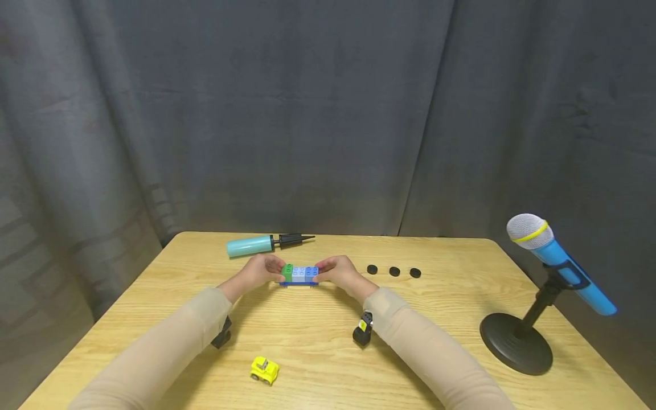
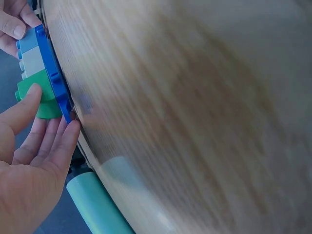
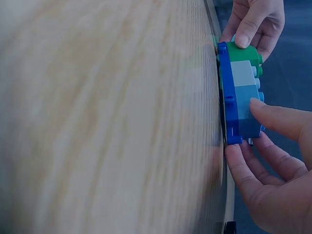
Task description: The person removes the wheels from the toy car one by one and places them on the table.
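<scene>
Over the far middle of the table, both hands hold a row of toy building blocks on a blue base [image 2: 51, 73]. The green block [image 1: 287, 273] is at the left end, a pale block [image 3: 243, 73] in the middle and a light blue block [image 3: 247, 109] at the right end. My left hand [image 1: 258, 271] grips the green end, thumb on the block and fingertips by the base. At the opposite end, my right hand [image 1: 340, 272] grips the light blue block between thumb and fingers. The base's underside is hidden.
A teal hand pump [image 1: 249, 246] lies behind the left hand. Three black discs [image 1: 394, 271] sit in a row to the right. A yellow toy car [image 1: 264, 370] stands near the front, and a blue microphone [image 1: 576, 276] on a black stand [image 1: 516, 343] is at the right.
</scene>
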The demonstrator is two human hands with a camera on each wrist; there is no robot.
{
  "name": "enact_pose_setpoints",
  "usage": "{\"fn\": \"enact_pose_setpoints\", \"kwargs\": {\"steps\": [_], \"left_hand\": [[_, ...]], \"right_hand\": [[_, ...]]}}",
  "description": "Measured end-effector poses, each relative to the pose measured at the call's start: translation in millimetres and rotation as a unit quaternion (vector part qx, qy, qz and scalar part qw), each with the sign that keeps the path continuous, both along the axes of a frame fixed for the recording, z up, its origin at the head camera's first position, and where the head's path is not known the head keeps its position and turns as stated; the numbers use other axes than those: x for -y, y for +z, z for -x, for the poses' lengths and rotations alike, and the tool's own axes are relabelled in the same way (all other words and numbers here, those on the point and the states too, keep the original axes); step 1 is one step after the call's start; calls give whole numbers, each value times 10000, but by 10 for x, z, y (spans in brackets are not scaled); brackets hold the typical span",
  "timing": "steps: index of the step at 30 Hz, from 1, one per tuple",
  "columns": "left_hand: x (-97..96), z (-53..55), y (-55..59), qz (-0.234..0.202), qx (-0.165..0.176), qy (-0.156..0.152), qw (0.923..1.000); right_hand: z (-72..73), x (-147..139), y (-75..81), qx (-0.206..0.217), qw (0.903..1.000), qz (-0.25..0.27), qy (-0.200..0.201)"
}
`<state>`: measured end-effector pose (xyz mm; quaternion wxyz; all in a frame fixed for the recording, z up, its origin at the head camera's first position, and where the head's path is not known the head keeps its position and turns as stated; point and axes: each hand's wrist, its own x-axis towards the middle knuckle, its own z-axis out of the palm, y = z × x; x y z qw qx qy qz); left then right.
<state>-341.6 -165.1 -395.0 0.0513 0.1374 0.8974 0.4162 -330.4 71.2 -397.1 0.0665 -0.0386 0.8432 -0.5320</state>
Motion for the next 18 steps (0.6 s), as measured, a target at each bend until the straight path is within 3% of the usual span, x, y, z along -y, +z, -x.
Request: {"fn": "enact_pose_setpoints", "kwargs": {"steps": [8, 15, 18], "left_hand": [[13, 18, -4, -140, 168, -24, 9998], [67, 21, 21, -247, 389, -202, 9987], [94, -1, 70, -93, 238, -280, 9993]], "right_hand": [[38, 20, -15, 48, 9999, -131, 76], [36, -120, 40, 58, 9980, -94, 626], [13, -242, 113, -10, 9974, -109, 706]]}}
